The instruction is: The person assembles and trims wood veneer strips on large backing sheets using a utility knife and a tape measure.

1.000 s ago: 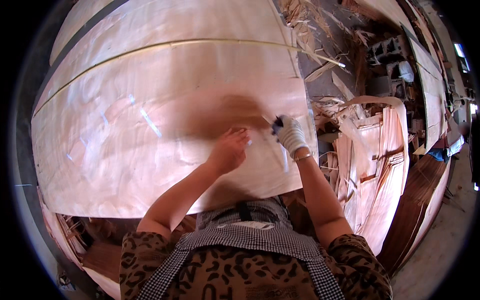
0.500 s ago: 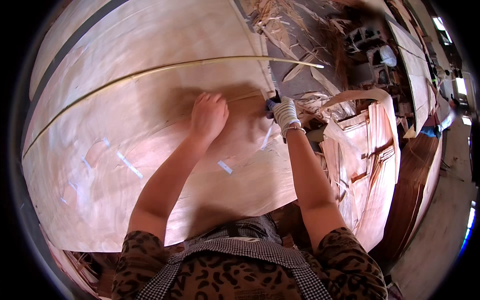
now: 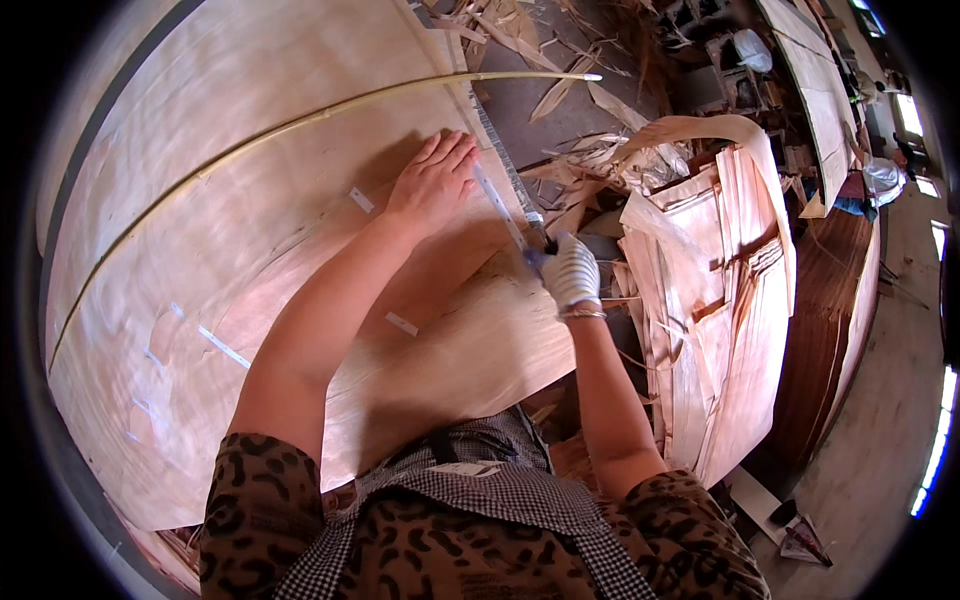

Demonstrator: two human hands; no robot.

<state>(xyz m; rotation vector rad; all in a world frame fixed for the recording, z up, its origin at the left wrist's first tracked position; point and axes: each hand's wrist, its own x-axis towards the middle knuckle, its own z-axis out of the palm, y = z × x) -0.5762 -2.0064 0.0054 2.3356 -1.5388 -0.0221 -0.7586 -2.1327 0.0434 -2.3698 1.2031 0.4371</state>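
A wide sheet of pale wood veneer [image 3: 470, 335] lies in front of me, with a darker, pinkish patch in it. My left hand [image 3: 436, 180] is pressed on this sheet, fingers stretched out, close to its right edge. From those fingertips a white strip of tape [image 3: 498, 203] runs along the edge toward my right hand [image 3: 573, 272]. That hand wears a striped glove with purplish fingertips and is closed at the sheet's edge. Something dark shows at its fingers, too small and blurred to name.
A long thin bamboo stick [image 3: 330, 112] lies across the sheet beyond my left hand. Short white tape pieces [image 3: 402, 323] dot the veneer. To the right stands a bundle of veneer sheets [image 3: 690, 330]; veneer scraps [image 3: 545, 60] litter the floor beyond. Another person [image 3: 880, 180] is at far right.
My left hand has moved toward the sheet's right edge and flattened out, uncovering a tape piece. My right hand has come nearer to me along the edge. A tape strip now stretches between them.
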